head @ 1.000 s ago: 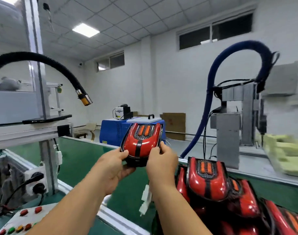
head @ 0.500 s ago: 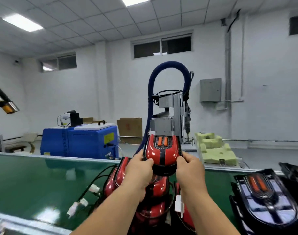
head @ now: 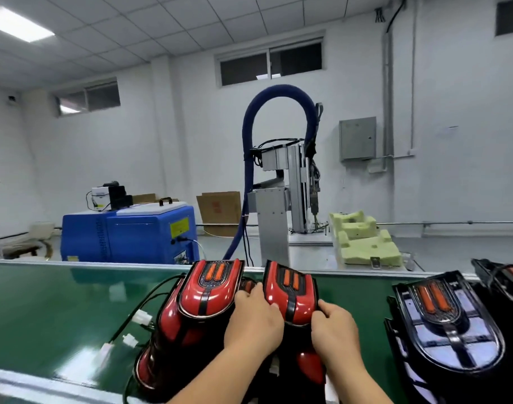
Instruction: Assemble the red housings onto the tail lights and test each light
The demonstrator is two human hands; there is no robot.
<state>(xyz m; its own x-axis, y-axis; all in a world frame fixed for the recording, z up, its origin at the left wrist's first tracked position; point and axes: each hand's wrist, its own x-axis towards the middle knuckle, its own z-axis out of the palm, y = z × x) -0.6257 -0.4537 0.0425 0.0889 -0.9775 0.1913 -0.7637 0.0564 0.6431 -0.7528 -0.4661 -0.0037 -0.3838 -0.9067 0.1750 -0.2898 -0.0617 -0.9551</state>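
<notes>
**Fig. Both hands grasping a red-housed tail light at the stack on the green worktop.**

The green worktop (head: 59, 310) spans the foreground. Behind it stand a blue cabinet (head: 129, 234), a grey column machine (head: 271, 228) looped by a blue hose (head: 278, 90), and pale yellow foam blocks (head: 366, 246). At centre on the worktop lies a stack of red-housed tail lights (head: 202, 295). To the right lie dark tail lights (head: 447, 330) with no red housing. The held tail light (head: 293, 295) has its red housing fitted and two orange strips facing up. It sits just right of the topmost stacked unit; whether it rests on the units beneath cannot be told. The fingers of the left hand (head: 253, 322) curl round its left edge. The thumb and fingers of the right hand (head: 335, 325) clasp its right edge. Black leads end in white connectors (head: 140, 317) left of the stack.
</notes>
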